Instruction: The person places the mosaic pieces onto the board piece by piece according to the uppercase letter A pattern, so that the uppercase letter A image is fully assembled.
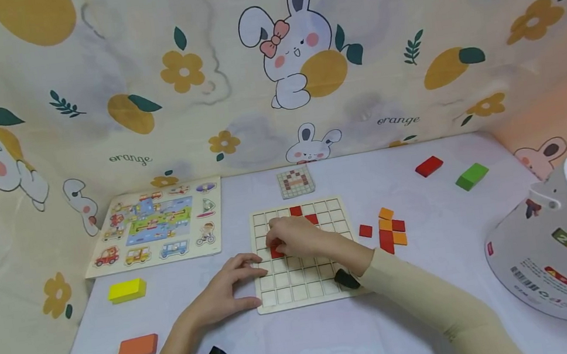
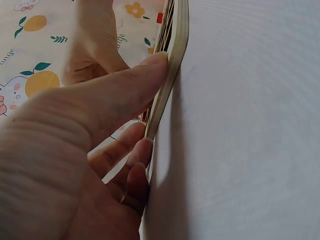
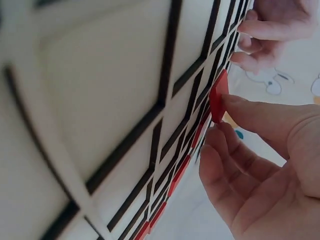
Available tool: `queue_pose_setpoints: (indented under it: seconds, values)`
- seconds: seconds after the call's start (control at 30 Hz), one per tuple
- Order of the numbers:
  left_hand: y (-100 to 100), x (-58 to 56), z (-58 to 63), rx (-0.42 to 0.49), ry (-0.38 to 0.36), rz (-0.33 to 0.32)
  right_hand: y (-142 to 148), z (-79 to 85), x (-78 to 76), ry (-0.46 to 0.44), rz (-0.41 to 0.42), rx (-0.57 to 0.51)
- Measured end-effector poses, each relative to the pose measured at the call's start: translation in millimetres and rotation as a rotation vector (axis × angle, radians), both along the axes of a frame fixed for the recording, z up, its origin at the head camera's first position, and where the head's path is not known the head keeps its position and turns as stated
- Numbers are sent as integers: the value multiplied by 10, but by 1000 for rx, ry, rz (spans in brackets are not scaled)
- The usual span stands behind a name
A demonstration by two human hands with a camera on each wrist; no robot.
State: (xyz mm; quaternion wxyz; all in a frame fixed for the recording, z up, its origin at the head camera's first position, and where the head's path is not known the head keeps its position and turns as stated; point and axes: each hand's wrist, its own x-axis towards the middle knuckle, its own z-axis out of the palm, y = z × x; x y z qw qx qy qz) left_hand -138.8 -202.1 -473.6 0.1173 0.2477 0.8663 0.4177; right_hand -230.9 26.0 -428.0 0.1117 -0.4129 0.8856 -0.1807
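A pale wooden grid board [image 1: 298,295] lies on the table in front of me. My right hand [image 1: 298,236] is over its upper left part. Between thumb and fingertips it pinches a red square tile [image 3: 218,97], close against the grid in the right wrist view. Two red tiles sit in cells farther up the board, one at the top row [image 1: 295,211]. My left hand [image 1: 225,290] rests beside the board's left edge, fingers spread and loosely bent. In the left wrist view its thumb [image 2: 150,70] and fingertips touch the board's rim.
Several loose red and orange tiles [image 1: 386,235] lie right of the board. Behind it is a small pattern card [image 1: 295,182]. A picture puzzle [image 1: 206,210] lies back left, with yellow [image 1: 127,290] and orange [image 1: 137,348] blocks nearer. Red [image 1: 429,167] and green [image 1: 471,176] blocks stand near a white bucket [image 1: 516,254].
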Motion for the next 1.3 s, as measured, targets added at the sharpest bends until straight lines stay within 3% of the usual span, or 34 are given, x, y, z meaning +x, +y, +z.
queue_pose_setpoints:
  seconds: [0.23, 0.5, 0.7, 0.83, 1.0, 1.13, 1.3]
  values:
    - [-8, 4, 2, 0, -1, 4, 29, 9, 16, 26, 3, -7]
    - [21, 8, 23, -10, -10, 9, 308, 148, -5, 38, -6, -142]
    - [39, 1, 37, 2, -28, 20, 765, 263, 0, -86, -129, -277]
    - [57, 0, 32, 5, -33, 15, 1183, 201, 8, -169, -226, -320]
    - [56, 9, 19, 1, -28, 20, 1624, 12, 19, -193, -352, -288]
    - [39, 21, 9, -2, -20, 20, 1787, -84, 52, -208, -393, -268]
    - [21, 25, 7, -3, -12, 26, 1810, -93, 72, -215, -420, -277]
